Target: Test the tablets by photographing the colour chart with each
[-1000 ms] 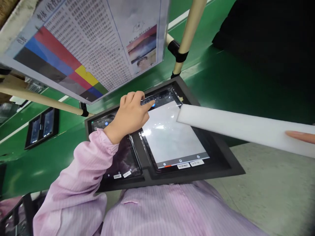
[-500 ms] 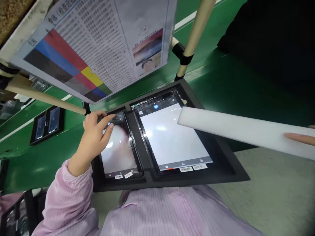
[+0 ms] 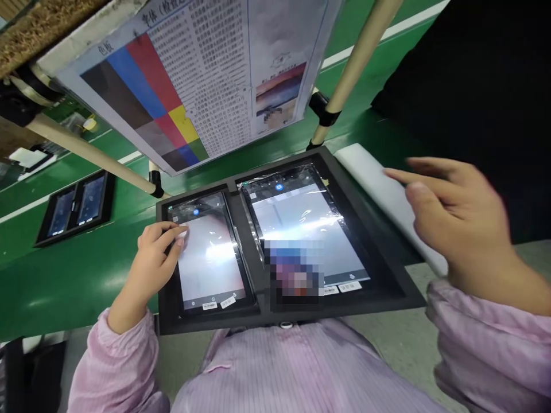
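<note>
Two tablets lie side by side in a black tray (image 3: 267,315), their screens lit pale with glare. My left hand (image 3: 159,252) is at the upper left of the left tablet (image 3: 210,252), index finger stretched over its screen and thumb a little apart, holding nothing. To the right of it, the right tablet (image 3: 297,215) has clear film along its edges; a blurred patch covers its lower left part. A long white foam strip (image 3: 370,183) lies along the tray's right side. My right hand (image 3: 456,212) hovers by the strip, fingers apart, with nothing in them.
A printed sheet (image 3: 224,74) with colour blocks hangs on a frame of beige pipes (image 3: 361,57) just behind the tray. Another black tray with two tablets (image 3: 75,206) sits further left on the green bench (image 3: 64,281). Something black fills the upper right.
My right hand has come into fuller view and let go of the white foam strip, which now lies beside the tray. My left hand has moved slightly down the left tablet's screen.
</note>
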`<state>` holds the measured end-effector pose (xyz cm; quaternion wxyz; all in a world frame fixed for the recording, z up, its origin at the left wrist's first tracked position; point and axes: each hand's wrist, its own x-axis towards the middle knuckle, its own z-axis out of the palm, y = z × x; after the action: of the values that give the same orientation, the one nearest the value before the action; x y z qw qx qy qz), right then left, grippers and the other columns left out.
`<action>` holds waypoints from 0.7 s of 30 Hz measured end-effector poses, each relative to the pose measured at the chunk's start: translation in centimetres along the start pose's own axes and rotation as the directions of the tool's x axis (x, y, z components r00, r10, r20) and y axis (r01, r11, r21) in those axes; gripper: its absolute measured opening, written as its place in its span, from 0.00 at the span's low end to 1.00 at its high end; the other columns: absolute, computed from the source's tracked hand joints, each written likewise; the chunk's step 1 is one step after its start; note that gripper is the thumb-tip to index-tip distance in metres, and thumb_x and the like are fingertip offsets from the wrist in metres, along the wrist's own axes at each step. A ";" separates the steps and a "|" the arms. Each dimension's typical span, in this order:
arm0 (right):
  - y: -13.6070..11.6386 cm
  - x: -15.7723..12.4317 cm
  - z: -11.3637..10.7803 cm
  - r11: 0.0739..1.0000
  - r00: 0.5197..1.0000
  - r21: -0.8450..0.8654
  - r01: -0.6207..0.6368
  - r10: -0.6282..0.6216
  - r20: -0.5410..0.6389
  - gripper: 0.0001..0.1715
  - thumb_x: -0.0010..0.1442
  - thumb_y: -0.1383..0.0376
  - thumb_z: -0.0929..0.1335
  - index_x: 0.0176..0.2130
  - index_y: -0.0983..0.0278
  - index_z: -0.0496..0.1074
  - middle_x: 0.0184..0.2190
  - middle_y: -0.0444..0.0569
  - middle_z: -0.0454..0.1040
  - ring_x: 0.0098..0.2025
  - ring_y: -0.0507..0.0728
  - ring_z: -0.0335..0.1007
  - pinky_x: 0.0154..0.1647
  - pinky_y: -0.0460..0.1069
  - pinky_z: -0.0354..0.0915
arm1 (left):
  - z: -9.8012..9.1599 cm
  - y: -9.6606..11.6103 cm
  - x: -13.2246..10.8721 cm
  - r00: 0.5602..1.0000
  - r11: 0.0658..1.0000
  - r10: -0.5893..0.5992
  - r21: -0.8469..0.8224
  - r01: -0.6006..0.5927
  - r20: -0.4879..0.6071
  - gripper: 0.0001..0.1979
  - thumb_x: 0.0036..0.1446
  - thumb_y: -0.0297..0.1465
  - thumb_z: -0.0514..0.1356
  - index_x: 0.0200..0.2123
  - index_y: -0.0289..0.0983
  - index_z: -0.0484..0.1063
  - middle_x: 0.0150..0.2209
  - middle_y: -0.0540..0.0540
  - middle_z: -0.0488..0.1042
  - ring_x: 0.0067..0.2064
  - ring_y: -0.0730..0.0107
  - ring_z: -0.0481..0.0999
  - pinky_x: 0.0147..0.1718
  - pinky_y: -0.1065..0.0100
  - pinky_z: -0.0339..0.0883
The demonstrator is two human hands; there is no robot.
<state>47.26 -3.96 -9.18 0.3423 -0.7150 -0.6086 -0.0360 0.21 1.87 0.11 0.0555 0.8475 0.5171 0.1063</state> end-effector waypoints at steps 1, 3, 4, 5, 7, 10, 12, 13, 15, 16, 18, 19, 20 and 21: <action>-1.7 1.0 -0.1 0.994 0.994 0.069 0.084 -0.088 0.061 0.41 0.72 0.44 0.49 0.54 0.62 0.78 0.60 0.55 0.64 0.61 0.60 0.63 0.59 0.60 0.63 | 0.1 -0.2 -0.2 1.000 1.000 -0.006 -0.006 0.006 -0.005 0.16 0.68 0.35 0.53 0.51 0.41 0.77 0.51 0.40 0.74 0.54 0.52 0.72 0.56 0.47 0.65; -4.5 2.8 -0.1 0.983 0.972 0.000 0.184 -0.182 0.151 0.39 0.73 0.44 0.49 0.50 0.54 0.80 0.64 0.47 0.61 0.66 0.64 0.56 0.62 0.64 0.55 | 0.3 -0.5 -0.4 1.000 1.000 -0.021 -0.018 0.021 -0.016 0.16 0.68 0.36 0.52 0.51 0.40 0.77 0.51 0.40 0.74 0.54 0.53 0.72 0.55 0.47 0.65; -5.4 3.4 0.1 0.975 0.960 -0.057 0.216 -0.201 0.196 0.37 0.74 0.45 0.49 0.48 0.51 0.80 0.66 0.44 0.59 0.68 0.65 0.52 0.62 0.66 0.53 | 0.3 -0.6 -0.5 0.999 0.999 -0.030 -0.025 0.030 -0.019 0.16 0.68 0.36 0.52 0.50 0.40 0.77 0.50 0.40 0.74 0.53 0.53 0.72 0.55 0.47 0.66; -6.1 3.9 0.4 0.966 0.953 -0.114 0.230 -0.200 0.228 0.34 0.74 0.47 0.51 0.48 0.49 0.80 0.67 0.42 0.57 0.69 0.66 0.49 0.62 0.67 0.51 | 0.4 -0.8 -0.5 0.999 0.999 -0.040 -0.031 0.039 -0.018 0.16 0.68 0.36 0.52 0.50 0.41 0.78 0.50 0.40 0.74 0.53 0.53 0.72 0.54 0.47 0.66; -6.9 4.6 1.2 0.957 0.951 -0.181 0.228 -0.180 0.251 0.28 0.75 0.51 0.54 0.49 0.47 0.79 0.68 0.41 0.55 0.70 0.66 0.46 0.61 0.66 0.51 | 0.6 -1.0 -0.5 0.998 0.998 -0.056 -0.042 0.055 -0.010 0.17 0.67 0.36 0.53 0.50 0.41 0.78 0.50 0.40 0.75 0.53 0.53 0.72 0.54 0.47 0.66; -7.1 5.0 2.3 0.955 0.954 -0.220 0.198 -0.137 0.266 0.21 0.73 0.56 0.58 0.49 0.46 0.79 0.69 0.39 0.53 0.70 0.66 0.46 0.61 0.65 0.51 | 0.7 -1.6 -0.2 0.997 0.996 -0.078 -0.047 0.077 -0.016 0.17 0.67 0.37 0.53 0.50 0.41 0.78 0.49 0.40 0.75 0.53 0.52 0.72 0.54 0.46 0.66; -7.0 5.2 2.5 0.959 0.952 -0.213 0.188 -0.124 0.280 0.21 0.73 0.56 0.58 0.49 0.46 0.79 0.68 0.38 0.53 0.69 0.67 0.47 0.61 0.67 0.51 | 0.7 -1.9 0.2 0.995 0.995 -0.091 -0.055 0.088 -0.044 0.17 0.67 0.37 0.53 0.50 0.40 0.78 0.49 0.40 0.75 0.53 0.53 0.72 0.55 0.47 0.66; -7.0 5.2 2.5 0.965 0.959 -0.196 0.176 -0.123 0.257 0.23 0.73 0.55 0.57 0.49 0.47 0.79 0.68 0.40 0.54 0.69 0.67 0.49 0.60 0.67 0.52 | 0.8 -2.1 0.4 0.994 0.994 -0.096 -0.062 0.092 -0.058 0.17 0.67 0.37 0.53 0.49 0.40 0.78 0.49 0.40 0.75 0.53 0.53 0.72 0.55 0.48 0.66; -6.7 5.1 2.0 0.981 0.983 -0.140 0.131 -0.110 0.147 0.31 0.74 0.50 0.53 0.51 0.54 0.79 0.67 0.48 0.57 0.68 0.67 0.53 0.60 0.68 0.54 | 0.9 -2.3 0.9 0.992 0.993 -0.103 -0.071 0.098 -0.069 0.17 0.67 0.36 0.52 0.49 0.39 0.78 0.49 0.40 0.75 0.53 0.55 0.73 0.55 0.49 0.66; -6.4 4.9 1.7 0.989 0.992 -0.107 0.105 -0.096 0.084 0.37 0.74 0.46 0.51 0.52 0.58 0.79 0.66 0.53 0.59 0.67 0.67 0.56 0.61 0.68 0.55 | 1.0 -2.3 1.3 0.992 0.992 -0.106 -0.070 0.102 -0.062 0.17 0.67 0.35 0.52 0.50 0.40 0.78 0.49 0.40 0.75 0.53 0.55 0.73 0.56 0.50 0.65; -5.5 4.1 1.1 0.997 0.996 -0.027 0.077 -0.075 0.047 0.46 0.72 0.41 0.48 0.53 0.66 0.78 0.64 0.60 0.60 0.66 0.66 0.58 0.63 0.67 0.57 | 1.2 -2.2 2.2 0.992 0.992 -0.119 -0.048 0.117 -0.030 0.17 0.67 0.34 0.51 0.51 0.41 0.77 0.51 0.40 0.75 0.56 0.55 0.72 0.57 0.50 0.63; -4.7 3.5 0.8 0.996 0.994 0.015 0.087 -0.088 0.057 0.49 0.71 0.40 0.48 0.53 0.69 0.78 0.63 0.62 0.61 0.65 0.65 0.60 0.64 0.64 0.60 | 1.2 -2.2 2.8 0.991 0.991 -0.131 -0.028 0.131 -0.014 0.17 0.67 0.33 0.51 0.52 0.41 0.76 0.53 0.41 0.75 0.57 0.55 0.71 0.58 0.50 0.62; -3.9 2.7 0.7 0.993 0.988 0.048 0.110 -0.114 0.104 0.49 0.71 0.40 0.48 0.55 0.70 0.77 0.63 0.61 0.60 0.66 0.63 0.59 0.65 0.60 0.62 | 1.3 -2.2 3.4 0.989 0.989 -0.147 -0.002 0.147 -0.003 0.17 0.68 0.32 0.50 0.53 0.41 0.75 0.54 0.41 0.75 0.59 0.55 0.71 0.58 0.50 0.61; -3.0 1.9 0.6 0.990 0.985 0.053 0.128 -0.133 0.109 0.48 0.72 0.41 0.47 0.55 0.69 0.77 0.62 0.60 0.62 0.65 0.60 0.62 0.63 0.56 0.65 | 1.3 -2.3 4.0 0.986 0.986 -0.166 0.029 0.166 0.004 0.18 0.68 0.32 0.50 0.53 0.41 0.75 0.55 0.40 0.75 0.60 0.55 0.70 0.58 0.49 0.60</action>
<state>44.91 -2.00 -7.40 0.3208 -0.6665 -0.6730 -0.0042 0.33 6.52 -1.08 0.0538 0.8025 0.5871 0.0912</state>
